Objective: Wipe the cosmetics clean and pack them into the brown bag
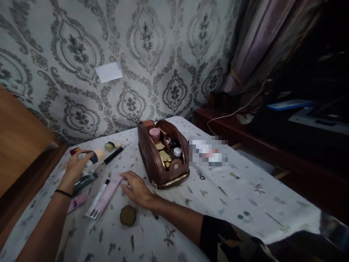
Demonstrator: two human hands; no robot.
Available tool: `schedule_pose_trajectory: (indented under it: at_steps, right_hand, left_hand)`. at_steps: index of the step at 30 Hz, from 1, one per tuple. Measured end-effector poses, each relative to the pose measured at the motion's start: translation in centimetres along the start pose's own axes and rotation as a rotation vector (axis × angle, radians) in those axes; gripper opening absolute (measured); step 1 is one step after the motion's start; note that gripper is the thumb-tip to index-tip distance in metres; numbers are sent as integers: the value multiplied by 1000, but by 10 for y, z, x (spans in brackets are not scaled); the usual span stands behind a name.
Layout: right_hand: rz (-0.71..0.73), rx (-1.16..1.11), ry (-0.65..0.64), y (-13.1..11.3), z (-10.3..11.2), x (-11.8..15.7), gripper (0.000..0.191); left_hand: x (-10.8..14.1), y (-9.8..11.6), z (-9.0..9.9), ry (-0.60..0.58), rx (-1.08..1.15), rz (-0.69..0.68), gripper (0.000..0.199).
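My left hand (75, 167) is closed around the dark-capped end of a peach-coloured bottle (99, 154) at the left of the table. Under its fingers lies something white and crumpled, too blurred to name. My right hand (137, 190) rests with thumb and fingers apart, fingertips at the upper end of a pink squeeze tube (109, 194). Beside that tube is a slimmer white tube with a black cap (99, 196). A brown makeup bag (148, 160) stands unzipped beyond my right hand, holding a pink-lidded jar (154, 134), a white-lidded jar (177, 151) and several gold-coloured items.
Nearer me lies a round brown container (128, 215). A black pen-like stick (113, 155), a small olive jar (109, 146), a dark green tube (84, 183) and a pink packet (79, 201) lie leftward. A dark red shelf (211, 118) borders the patterned tablecloth (218, 214).
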State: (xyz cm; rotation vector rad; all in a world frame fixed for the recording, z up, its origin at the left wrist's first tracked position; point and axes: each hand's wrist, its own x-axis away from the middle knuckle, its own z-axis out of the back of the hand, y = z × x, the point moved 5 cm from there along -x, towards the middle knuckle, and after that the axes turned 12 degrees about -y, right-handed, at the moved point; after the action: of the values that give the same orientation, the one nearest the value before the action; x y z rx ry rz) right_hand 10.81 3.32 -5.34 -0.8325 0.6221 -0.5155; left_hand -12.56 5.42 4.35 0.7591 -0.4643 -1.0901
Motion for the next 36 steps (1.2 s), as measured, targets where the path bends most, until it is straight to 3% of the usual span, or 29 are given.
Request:
schedule_pose_trajectory:
  at_steps: [3, 6, 10, 14, 18, 22, 26, 28, 31, 36]
  right_hand:
    - [13, -84, 30, -1, 2, 1, 62]
    - [37, -136, 81, -2, 5, 2, 85]
    - [21, -170, 119, -4, 10, 2, 79]
    - [-134, -204, 158, -1, 16, 2, 70]
    - [-220, -226, 162, 1, 19, 1, 66]
    - [-243, -222, 133, 2, 18, 1, 65]
    - [-140, -220, 92, 1, 11, -2, 58]
    - [-60, -224, 101, 0, 9, -3, 47]
    - [-45, -205, 88, 1, 6, -3, 41]
    - [-67, -52, 37, -4, 8, 0, 53]
  left_hand:
    - [29, 17, -16, -119, 34, -29, 52]
    - [61, 44, -44, -338, 62, -246, 36]
    - [86, 57, -73, -479, 2, -360, 35]
    - [83, 44, -74, -378, 25, -317, 51]
    - [82, 29, -62, -141, 160, -241, 56]
    - [103, 42, -65, 64, 140, -438, 43]
    - [125, 63, -100, -5, -222, -789, 33]
    - [129, 64, -114, -30, -388, -867, 32]
    - [127, 58, -118, -33, -417, -835, 33]
    - [118, 40, -105, -23, -134, -562, 43]
